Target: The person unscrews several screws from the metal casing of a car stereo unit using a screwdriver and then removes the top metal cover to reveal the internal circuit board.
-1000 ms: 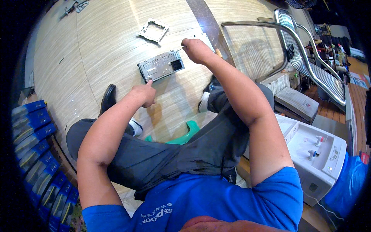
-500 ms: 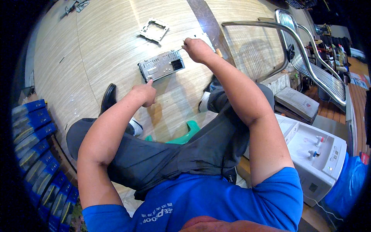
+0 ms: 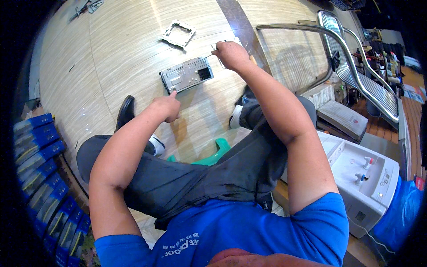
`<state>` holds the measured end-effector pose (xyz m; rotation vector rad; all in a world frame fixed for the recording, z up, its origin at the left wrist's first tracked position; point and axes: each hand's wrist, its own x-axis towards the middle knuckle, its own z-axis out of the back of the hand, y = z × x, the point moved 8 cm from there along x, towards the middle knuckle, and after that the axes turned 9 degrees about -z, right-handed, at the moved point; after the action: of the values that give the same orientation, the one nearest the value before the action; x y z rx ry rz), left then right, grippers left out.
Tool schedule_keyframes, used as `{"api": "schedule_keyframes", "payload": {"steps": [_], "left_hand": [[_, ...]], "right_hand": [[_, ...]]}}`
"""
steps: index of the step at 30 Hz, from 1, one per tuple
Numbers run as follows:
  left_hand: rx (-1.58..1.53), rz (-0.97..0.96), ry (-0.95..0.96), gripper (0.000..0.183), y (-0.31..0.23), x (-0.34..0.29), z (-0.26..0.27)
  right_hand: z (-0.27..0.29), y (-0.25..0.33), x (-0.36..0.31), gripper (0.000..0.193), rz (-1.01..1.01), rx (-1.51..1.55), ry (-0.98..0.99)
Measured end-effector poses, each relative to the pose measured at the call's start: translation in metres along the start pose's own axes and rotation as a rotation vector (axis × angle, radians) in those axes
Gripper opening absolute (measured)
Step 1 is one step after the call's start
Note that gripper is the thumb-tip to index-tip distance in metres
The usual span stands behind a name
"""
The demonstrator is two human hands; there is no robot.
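Metal box lies on the pale tiled floor in the head view, at one o'clock from the left hand, its forefinger touching the near edge; whether the other fingers grip, I can't tell. From the right hand, fingers pinched together on a thin rod, it's at eight o'clock. Mid-view, a steel chair sits towards two, a water dispenser past three.

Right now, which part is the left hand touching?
The silver box with the dark recess: the left hand touches its near edge. The open frame and pale plate lie farther off.
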<state>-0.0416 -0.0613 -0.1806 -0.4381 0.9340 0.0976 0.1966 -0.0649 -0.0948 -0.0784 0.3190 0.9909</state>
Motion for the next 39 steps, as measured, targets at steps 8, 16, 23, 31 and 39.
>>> {"api": "schedule_keyframes", "payload": {"steps": [8, 16, 23, 31, 39], "left_hand": [[0.029, -0.016, 0.012, 0.045, -0.003, 0.004, 0.002], [0.024, -0.011, 0.008, 0.047, -0.002, 0.000, 0.002], [0.015, -0.017, -0.019, 0.046, 0.000, 0.003, 0.001], [-0.004, -0.021, -0.010, 0.049, -0.001, 0.000, 0.001], [0.004, -0.016, -0.017, 0.043, 0.000, 0.003, 0.001]], "right_hand": [[-0.014, -0.006, 0.006, 0.027, 0.002, 0.110, -0.037], [-0.007, 0.004, 0.000, 0.022, 0.024, -0.066, 0.000], [-0.007, 0.006, -0.001, 0.020, 0.092, -0.079, -0.063], [-0.014, -0.001, 0.002, 0.017, 0.009, -0.015, -0.041], [-0.005, 0.001, -0.003, 0.024, -0.005, -0.070, -0.071]]}}
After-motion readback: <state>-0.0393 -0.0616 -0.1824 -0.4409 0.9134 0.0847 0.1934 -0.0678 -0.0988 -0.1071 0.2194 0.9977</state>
